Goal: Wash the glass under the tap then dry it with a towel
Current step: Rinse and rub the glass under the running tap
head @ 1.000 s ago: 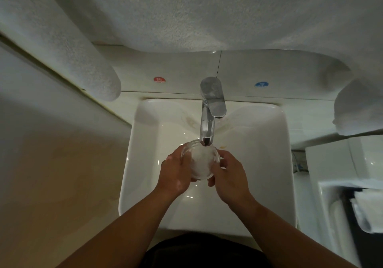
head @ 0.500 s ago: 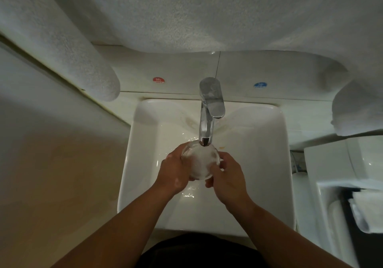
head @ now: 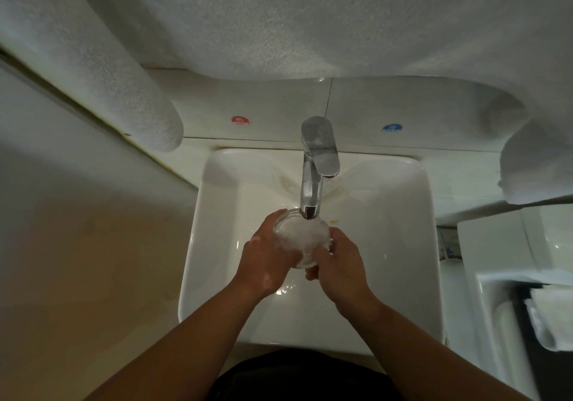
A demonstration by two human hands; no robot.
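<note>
While the clear glass point(head: 299, 236) sits right under the spout of the chrome tap point(head: 311, 189), above the white basin point(head: 198, 245), I see it full of churning white water. My left hand point(head: 263, 261) curls its fingers round the glass's left side. My right hand point(head: 338, 264) clasps the right side, fingers curled against it. A white towel point(head: 279, 22) hangs beyond the basin's back edge.
</note>
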